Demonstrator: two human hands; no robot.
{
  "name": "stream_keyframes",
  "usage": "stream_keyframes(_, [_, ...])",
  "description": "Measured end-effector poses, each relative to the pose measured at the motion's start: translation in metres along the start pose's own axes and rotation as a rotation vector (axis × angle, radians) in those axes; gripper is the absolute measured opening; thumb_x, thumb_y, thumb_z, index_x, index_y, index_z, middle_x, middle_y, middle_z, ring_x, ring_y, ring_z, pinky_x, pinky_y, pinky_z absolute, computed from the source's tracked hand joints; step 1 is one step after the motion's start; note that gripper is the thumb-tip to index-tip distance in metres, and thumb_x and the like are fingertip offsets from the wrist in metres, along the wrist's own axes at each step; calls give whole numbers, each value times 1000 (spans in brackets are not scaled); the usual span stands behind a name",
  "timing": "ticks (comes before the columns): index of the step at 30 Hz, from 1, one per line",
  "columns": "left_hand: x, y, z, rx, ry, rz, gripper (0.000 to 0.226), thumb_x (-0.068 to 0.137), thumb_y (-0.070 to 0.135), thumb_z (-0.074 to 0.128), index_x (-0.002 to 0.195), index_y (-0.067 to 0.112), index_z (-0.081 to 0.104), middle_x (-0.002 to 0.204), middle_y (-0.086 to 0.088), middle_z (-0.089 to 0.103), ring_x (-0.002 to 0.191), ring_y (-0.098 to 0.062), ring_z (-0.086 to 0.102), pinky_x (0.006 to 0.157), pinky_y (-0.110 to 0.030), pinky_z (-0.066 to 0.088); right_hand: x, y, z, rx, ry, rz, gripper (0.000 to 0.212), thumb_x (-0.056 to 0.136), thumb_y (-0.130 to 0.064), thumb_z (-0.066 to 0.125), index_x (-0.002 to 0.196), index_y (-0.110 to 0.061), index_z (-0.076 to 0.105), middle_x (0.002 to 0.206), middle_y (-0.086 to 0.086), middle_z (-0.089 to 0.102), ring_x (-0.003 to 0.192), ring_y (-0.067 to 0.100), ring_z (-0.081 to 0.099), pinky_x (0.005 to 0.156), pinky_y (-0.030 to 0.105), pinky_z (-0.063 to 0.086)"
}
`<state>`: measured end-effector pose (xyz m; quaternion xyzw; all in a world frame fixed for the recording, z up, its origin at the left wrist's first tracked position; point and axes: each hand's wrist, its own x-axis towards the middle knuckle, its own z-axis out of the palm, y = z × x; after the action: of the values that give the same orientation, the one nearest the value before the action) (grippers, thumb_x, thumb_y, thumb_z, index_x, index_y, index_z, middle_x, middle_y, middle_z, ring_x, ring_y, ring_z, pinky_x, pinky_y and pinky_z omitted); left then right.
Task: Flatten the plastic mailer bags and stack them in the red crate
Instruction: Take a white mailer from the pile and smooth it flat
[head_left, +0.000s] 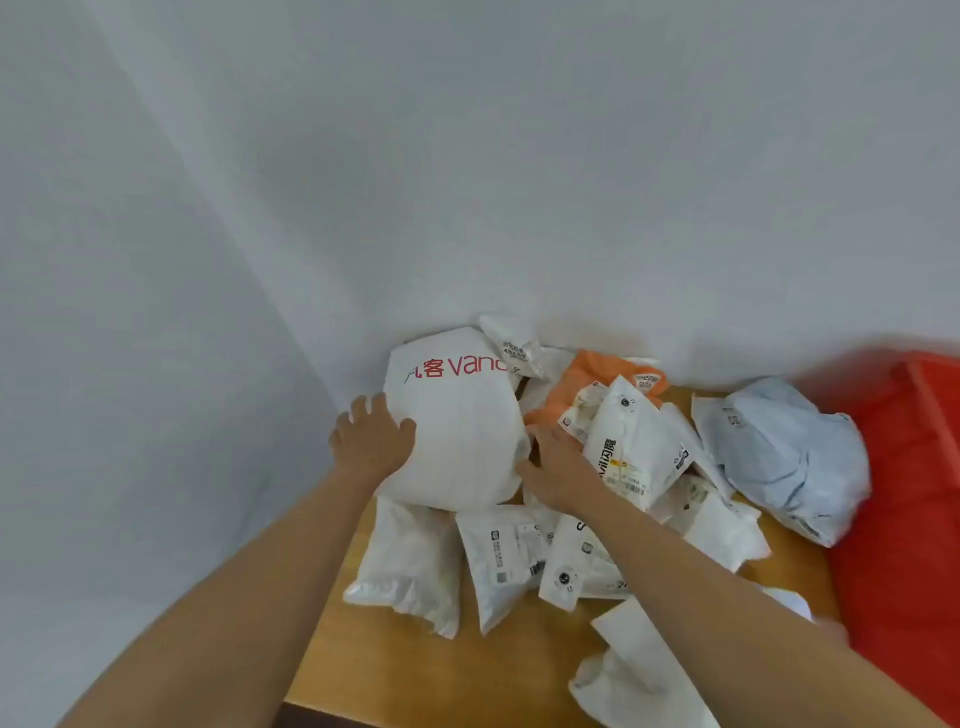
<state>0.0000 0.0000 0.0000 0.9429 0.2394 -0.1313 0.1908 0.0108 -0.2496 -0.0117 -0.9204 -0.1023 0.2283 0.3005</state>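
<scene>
Our left hand (371, 439) and right hand (558, 470) press flat on each side of the big white bag (457, 436), holding nothing; it looks puffy, light and slippery, so we should pinch its edges.

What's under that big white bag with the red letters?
The big white bag overlaps smaller white mailers lying on the wooden table. Whatever is directly beneath it is covered.

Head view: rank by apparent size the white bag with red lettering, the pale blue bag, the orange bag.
1. White bag with red lettering
2. Pale blue bag, close to it in size, so ranking unsure
3. Orange bag, mostly covered, true size unclear
</scene>
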Motion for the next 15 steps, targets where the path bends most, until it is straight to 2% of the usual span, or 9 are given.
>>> stream_keyframes(2, [7, -8, -2, -75, -77, -56, 68, 98, 43, 43, 155, 17, 17, 162, -11, 12, 142, -43, 25, 114, -53, 27, 0, -4, 4, -18, -37, 86, 60, 96, -32, 51, 151, -16, 31, 157, 6, 29, 139, 29, 36, 112, 46, 35])
stream_keyframes(4, [13, -12, 0, -235, -163, -99, 70, 98, 41, 44, 155, 16, 14, 160, -13, 12, 138, -42, 32, 111, -51, 31, -4, -4, 8, -3, -53, 123, 63, 96, -35, 51, 153, -17, 28, 156, 9, 31, 138, 32, 38, 112, 48, 36])
stream_keyframes(7, [17, -10, 4, -453, -214, -177, 70, 98, 40, 48, 154, 14, 16, 153, -16, 28, 132, -38, 41, 106, -46, 37, -3, -6, 13, 96, -66, 178, 64, 96, -29, 52, 154, -18, 25, 146, 10, 45, 126, 31, 50, 103, 41, 42])
stream_keyframes(10, [17, -8, 6, -700, -259, -231, 72, 98, 35, 54, 153, 14, 13, 136, -9, 44, 111, -30, 50, 88, -39, 40, -3, -11, 17, 329, -130, 318, 74, 97, -27, 56, 157, -21, 13, 148, 9, 42, 131, 28, 46, 102, 34, 38])
stream_keyframes(12, [17, -9, 8, -805, -289, -250, 77, 96, 33, 60, 152, 13, 12, 131, -8, 45, 103, -27, 49, 84, -40, 40, -1, -10, 22, 477, -120, 384, 81, 95, -30, 58, 158, -24, 9, 155, 6, 37, 137, 27, 41, 112, 40, 35])
stream_keyframes(15, [22, -15, 6, -949, -335, -292, 87, 86, 34, 74, 149, 16, 17, 130, -8, 48, 110, -30, 55, 87, -45, 48, 3, -11, 24, 578, -47, 429, 79, 93, -33, 60, 156, -25, 12, 151, 4, 41, 134, 26, 42, 112, 45, 36])
